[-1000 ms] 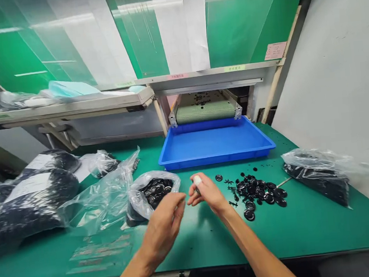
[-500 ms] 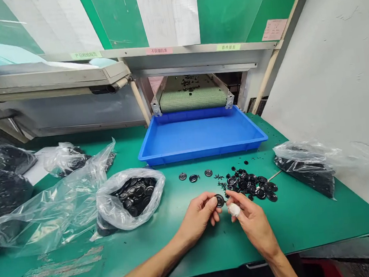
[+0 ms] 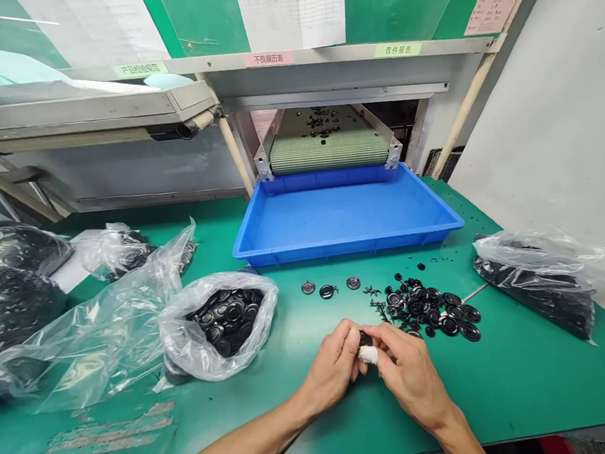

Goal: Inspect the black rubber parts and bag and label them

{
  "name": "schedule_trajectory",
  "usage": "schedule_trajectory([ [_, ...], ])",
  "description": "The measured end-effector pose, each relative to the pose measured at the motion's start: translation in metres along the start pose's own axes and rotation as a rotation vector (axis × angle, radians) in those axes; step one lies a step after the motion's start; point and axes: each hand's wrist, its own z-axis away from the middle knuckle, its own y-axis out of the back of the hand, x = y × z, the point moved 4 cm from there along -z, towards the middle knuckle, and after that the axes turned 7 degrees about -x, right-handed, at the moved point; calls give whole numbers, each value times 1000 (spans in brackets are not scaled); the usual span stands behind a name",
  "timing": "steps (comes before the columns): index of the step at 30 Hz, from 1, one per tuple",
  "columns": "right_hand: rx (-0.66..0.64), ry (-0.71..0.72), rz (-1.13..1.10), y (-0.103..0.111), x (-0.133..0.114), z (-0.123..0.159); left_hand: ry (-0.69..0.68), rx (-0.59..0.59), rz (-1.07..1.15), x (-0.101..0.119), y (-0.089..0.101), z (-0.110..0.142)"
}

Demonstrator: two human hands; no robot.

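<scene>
My left hand (image 3: 335, 358) pinches a small black round disc (image 3: 365, 338) above the front of the green table. From the right, my right hand (image 3: 409, 361) closes on the same disc, its thumb wrapped in white tape. Fingers hide most of the disc. Just beyond my right hand lies a loose pile of black discs (image 3: 420, 303), with small black scraps (image 3: 379, 308) at its left. Three separate parts lie in a row, among them a flat black disc (image 3: 328, 291). An open clear bag (image 3: 221, 327) full of black discs stands left of my hands.
A blue tray (image 3: 350, 247) sits under the end of a green conveyor belt (image 3: 330, 154) carrying small black parts. At the right lies a clear bag of black pieces (image 3: 535, 283). Large filled bags (image 3: 13, 305) crowd the left, and a grey wall (image 3: 554, 124) borders the right.
My right hand has moved left to meet my left hand, and its fingers now close on the disc. The view has shifted slightly.
</scene>
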Motion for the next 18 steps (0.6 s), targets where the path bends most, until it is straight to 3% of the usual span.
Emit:
schedule_trajectory([
  [6,90,-4,11,-6,-5,-11,-10,29,144,-4,1,-3],
  [9,-12,-13,56,-1,-1,-27,-35,117,215,-4,6,-6],
  [14,-79,-14,458,24,14,-77,-67,221,470,-6,17,-13],
  [18,-162,-55,626,21,29,-113,-81,243,690,-3,24,-15],
])
